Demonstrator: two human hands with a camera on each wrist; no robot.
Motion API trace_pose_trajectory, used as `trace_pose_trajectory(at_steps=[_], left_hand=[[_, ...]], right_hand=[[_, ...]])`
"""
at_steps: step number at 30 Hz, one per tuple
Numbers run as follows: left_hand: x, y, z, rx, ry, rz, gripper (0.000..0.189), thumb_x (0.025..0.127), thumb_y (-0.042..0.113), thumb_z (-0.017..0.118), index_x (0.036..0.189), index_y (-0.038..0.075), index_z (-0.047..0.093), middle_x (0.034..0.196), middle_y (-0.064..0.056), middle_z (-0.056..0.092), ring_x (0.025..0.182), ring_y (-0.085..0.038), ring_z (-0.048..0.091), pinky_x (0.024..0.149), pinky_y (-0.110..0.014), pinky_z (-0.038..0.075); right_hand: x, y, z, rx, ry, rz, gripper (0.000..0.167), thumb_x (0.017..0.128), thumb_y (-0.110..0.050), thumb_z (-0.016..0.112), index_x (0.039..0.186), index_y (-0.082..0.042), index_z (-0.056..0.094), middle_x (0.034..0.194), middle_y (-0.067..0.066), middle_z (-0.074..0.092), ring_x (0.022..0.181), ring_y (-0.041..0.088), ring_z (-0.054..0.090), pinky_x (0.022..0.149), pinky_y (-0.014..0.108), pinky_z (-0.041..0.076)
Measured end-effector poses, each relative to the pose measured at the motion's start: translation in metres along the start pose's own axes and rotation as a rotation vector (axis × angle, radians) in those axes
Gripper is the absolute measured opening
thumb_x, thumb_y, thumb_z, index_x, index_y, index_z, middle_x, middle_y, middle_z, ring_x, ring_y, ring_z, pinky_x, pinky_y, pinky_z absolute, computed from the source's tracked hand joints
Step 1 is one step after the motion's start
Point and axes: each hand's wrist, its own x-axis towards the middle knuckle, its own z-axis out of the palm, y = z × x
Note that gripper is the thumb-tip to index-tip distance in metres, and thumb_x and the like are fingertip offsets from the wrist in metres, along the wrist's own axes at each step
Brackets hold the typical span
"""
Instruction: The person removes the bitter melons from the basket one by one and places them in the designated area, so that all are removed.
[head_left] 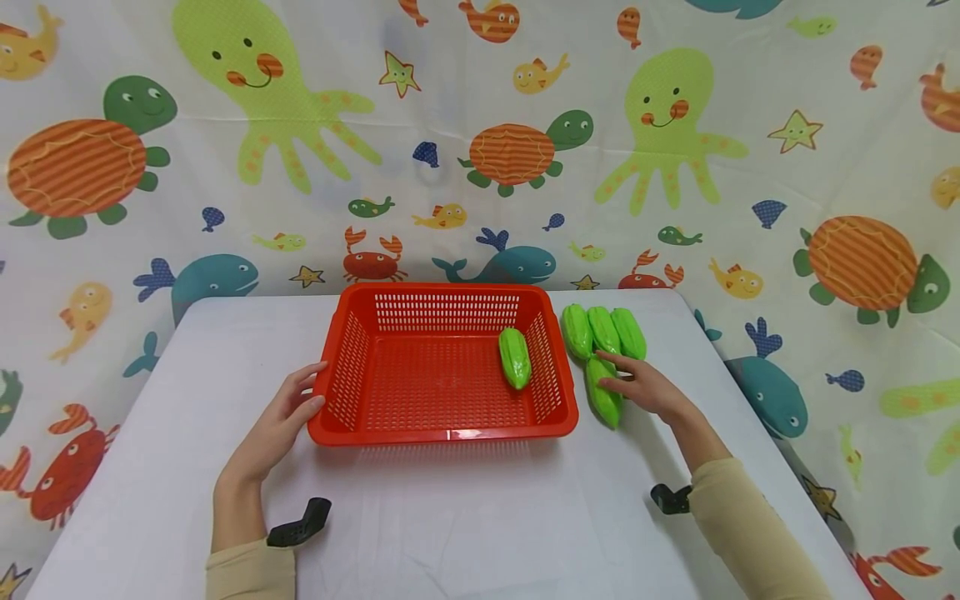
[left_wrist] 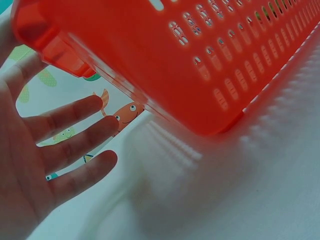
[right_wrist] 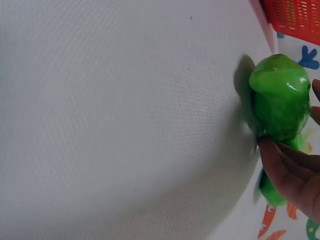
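Note:
A red plastic basket [head_left: 450,435] with slotted sides sits on the white table. Inside, toward its right wall, lies one ridged green gourd [head_left: 515,358]. My left hand [head_left: 281,421] touches the basket's left rim; in the left wrist view several of its fingers [left_wrist: 82,145] stretch out loosely beside the basket. Right of the basket, my right hand [head_left: 641,385] has thumb and fingers about the nearest green gourd [head_left: 604,404]. The right wrist view shows this glossy gourd [right_wrist: 281,100] end-on, with fingertips on either side of it.
Three more green gourds [head_left: 602,329] lie side by side just beyond the right hand. A curtain [head_left: 420,183] printed with sea animals hangs behind the table. The white tabletop [head_left: 442,517] extends in front of the basket.

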Motion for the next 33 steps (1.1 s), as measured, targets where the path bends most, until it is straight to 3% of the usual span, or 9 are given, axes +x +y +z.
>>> trace_pose_trajectory(at_steps=[7,13,19,33], left_hand=[[-0.001,0.001,0.000,-0.006,0.001,-0.003,0.059,0.102,0.035,0.049,0.155,0.026,0.024,0.148,-0.018,0.032,0.131,-0.038,0.036,0.098,-0.062,0.041],[-0.001,0.001,0.000,0.003,-0.007,0.003,0.058,0.102,0.034,0.049,0.154,0.026,0.024,0.147,-0.017,0.033,0.129,-0.035,0.039,0.096,-0.049,0.045],[-0.001,0.000,-0.001,0.000,-0.006,0.006,0.057,0.102,0.033,0.049,0.154,0.026,0.025,0.147,-0.016,0.034,0.128,-0.032,0.040,0.093,-0.036,0.046],[-0.001,0.000,-0.001,-0.003,-0.008,0.002,0.058,0.102,0.034,0.049,0.154,0.027,0.025,0.147,-0.016,0.034,0.128,-0.031,0.041,0.091,-0.032,0.047]], right_hand=[[-0.003,-0.002,-0.003,0.014,-0.018,0.014,0.065,0.096,-0.034,0.062,0.153,-0.016,0.034,0.151,0.026,0.034,0.131,0.044,0.040,0.095,0.049,0.049],[-0.008,-0.005,-0.009,0.002,-0.033,0.001,0.066,0.097,-0.033,0.061,0.153,-0.013,0.033,0.149,0.028,0.036,0.133,0.045,0.039,0.095,0.049,0.049],[-0.014,-0.015,-0.019,-0.122,-0.014,-0.028,0.065,0.098,-0.035,0.058,0.152,-0.011,0.033,0.144,0.030,0.041,0.123,0.046,0.049,0.094,0.055,0.048],[-0.021,-0.043,-0.028,-0.152,0.056,-0.066,0.065,0.097,-0.036,0.060,0.151,-0.009,0.035,0.141,0.027,0.047,0.123,0.045,0.049,0.093,0.056,0.048]])
